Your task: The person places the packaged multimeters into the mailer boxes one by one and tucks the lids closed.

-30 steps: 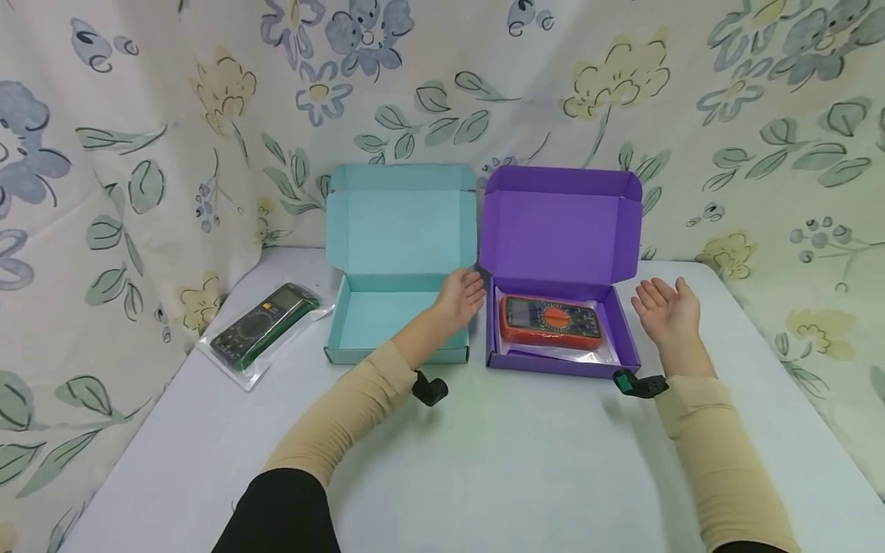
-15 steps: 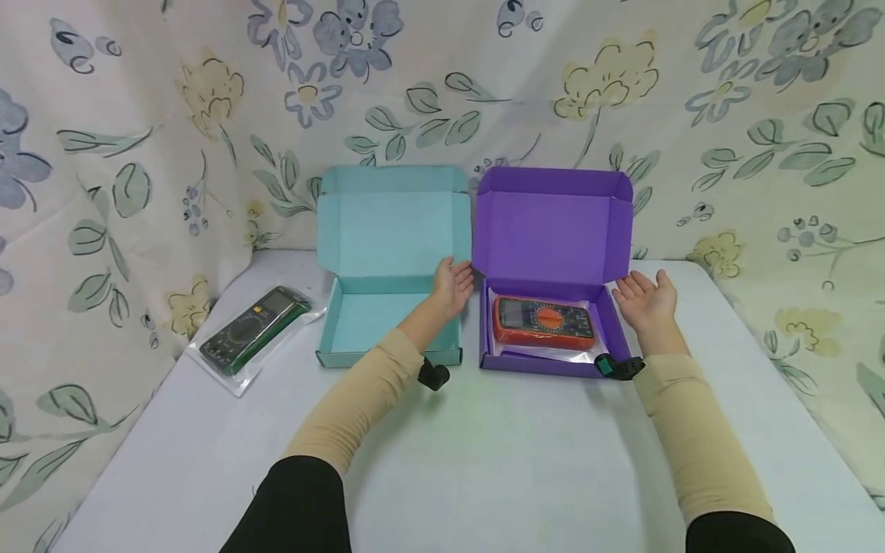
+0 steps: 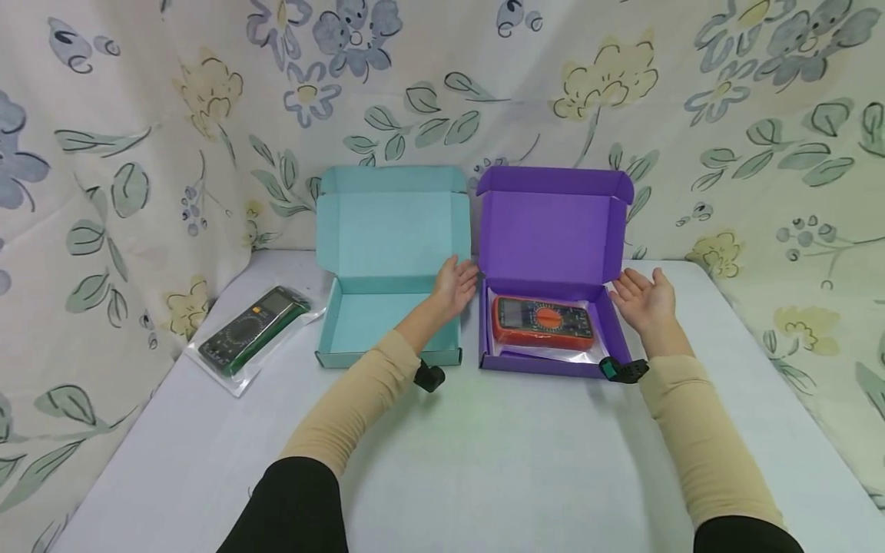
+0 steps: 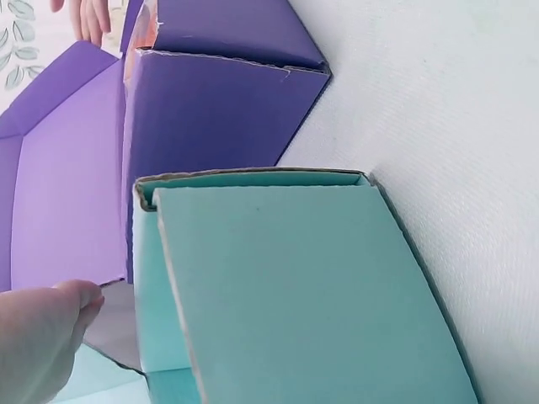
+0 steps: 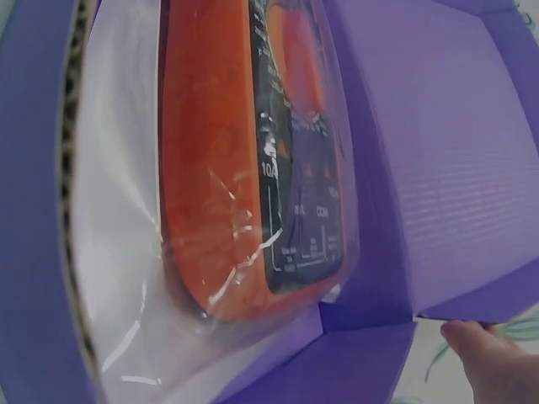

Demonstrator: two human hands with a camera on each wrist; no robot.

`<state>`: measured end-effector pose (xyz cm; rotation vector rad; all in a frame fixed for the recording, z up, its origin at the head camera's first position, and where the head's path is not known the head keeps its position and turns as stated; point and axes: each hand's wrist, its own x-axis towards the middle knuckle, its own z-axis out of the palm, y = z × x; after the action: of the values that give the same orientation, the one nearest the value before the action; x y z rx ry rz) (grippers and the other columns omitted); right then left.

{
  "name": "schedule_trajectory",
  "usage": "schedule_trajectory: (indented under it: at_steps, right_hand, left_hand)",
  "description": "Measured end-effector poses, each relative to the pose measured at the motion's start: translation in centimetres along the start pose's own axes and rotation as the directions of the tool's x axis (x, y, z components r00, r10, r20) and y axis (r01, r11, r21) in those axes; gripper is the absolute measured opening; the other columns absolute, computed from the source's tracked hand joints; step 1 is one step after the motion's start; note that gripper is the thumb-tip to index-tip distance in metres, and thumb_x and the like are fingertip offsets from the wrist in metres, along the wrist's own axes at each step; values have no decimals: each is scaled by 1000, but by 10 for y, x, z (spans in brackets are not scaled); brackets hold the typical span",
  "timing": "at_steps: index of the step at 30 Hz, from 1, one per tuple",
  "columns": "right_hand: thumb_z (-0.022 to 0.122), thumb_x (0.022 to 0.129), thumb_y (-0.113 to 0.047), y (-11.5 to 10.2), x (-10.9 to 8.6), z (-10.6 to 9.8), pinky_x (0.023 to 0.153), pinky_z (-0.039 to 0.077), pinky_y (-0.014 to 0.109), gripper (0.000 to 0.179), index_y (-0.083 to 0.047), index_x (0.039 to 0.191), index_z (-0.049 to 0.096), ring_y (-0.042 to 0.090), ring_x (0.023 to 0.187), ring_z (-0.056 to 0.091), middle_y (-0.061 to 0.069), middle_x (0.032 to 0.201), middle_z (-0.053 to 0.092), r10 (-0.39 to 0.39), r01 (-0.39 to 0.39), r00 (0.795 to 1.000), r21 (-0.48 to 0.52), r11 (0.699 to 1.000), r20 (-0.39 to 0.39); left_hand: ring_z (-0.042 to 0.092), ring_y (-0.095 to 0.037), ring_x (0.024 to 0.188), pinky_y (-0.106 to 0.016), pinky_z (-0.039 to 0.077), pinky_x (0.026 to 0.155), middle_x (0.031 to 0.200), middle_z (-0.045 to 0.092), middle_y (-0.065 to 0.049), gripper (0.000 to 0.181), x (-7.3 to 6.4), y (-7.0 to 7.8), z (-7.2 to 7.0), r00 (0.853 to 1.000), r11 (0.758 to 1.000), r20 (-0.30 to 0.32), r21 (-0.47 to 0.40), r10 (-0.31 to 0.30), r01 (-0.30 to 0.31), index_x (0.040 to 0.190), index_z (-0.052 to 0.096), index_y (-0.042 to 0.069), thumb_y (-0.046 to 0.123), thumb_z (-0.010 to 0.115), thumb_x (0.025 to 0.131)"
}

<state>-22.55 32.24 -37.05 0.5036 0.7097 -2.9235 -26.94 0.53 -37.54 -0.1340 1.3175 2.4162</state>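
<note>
A purple cardboard box [image 3: 551, 230] stands with its lid raised, and an orange multimeter [image 3: 546, 324] in a clear plastic bag lies inside it. My left hand [image 3: 455, 288] is at the lid's left side flap, fingers extended; in the left wrist view its thumb meets the lower edge of the purple lid, the other fingers largely hidden. On the opposite side, my right hand [image 3: 648, 306] has its palm up and relaxed fingers against the right side flap. The right wrist view shows the bagged multimeter [image 5: 210, 168] close up, with fingertips at the flap's lower corner.
Left of the purple box stands a teal box [image 3: 394, 230], lid up, its visible inside bare. A dark multimeter with a green side [image 3: 256, 329] lies bagged on the white table [image 3: 539, 461] farther left. A flowered curtain [image 3: 518, 77] hangs behind.
Both hands have come in to the purple lid's sides, the right hand moving left to reach it. The lid's side flaps now tilt inward slightly. The head view has shifted a little.
</note>
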Motion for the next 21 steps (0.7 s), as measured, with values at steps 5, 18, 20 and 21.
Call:
schedule_trajectory:
  at_steps: [5,18,20,21]
  right_hand:
    - [12,103,-51,1,-7,6,116,-2,20,63,-24,155,-9,2,145,-4,-16,159,-10,17,-13,1000,-150,989,25]
    - [-2,96,-57,-10,-19,10,116,-7,27,74,-10,150,-20,15,145,-14,2,158,-22,105,-66,994,-565,822,38]
    - [-3,94,-60,-14,-21,10,116,-7,31,76,-10,150,-20,19,145,-12,7,157,-22,125,-81,992,-624,778,27]
    - [-4,93,-61,-15,-22,11,117,-6,32,78,-11,149,-21,20,145,-11,9,157,-21,134,-88,991,-646,759,23]
  left_hand:
    - [17,-29,147,-33,14,119,157,23,-21,61,-2,-2,-1,998,994,67,105,0,-7,151,21,-6,36,18,107]
    - [10,-29,148,-34,8,120,158,20,-19,68,-7,0,-6,980,948,174,315,-93,34,152,20,-4,45,9,106]
    - [11,-29,148,-34,9,120,158,21,-19,68,-9,1,-8,978,933,177,357,-112,43,153,20,-2,46,8,106]
    - [11,-29,148,-34,10,120,158,21,-19,68,-11,2,-8,976,923,179,381,-123,46,153,20,-1,46,8,106]
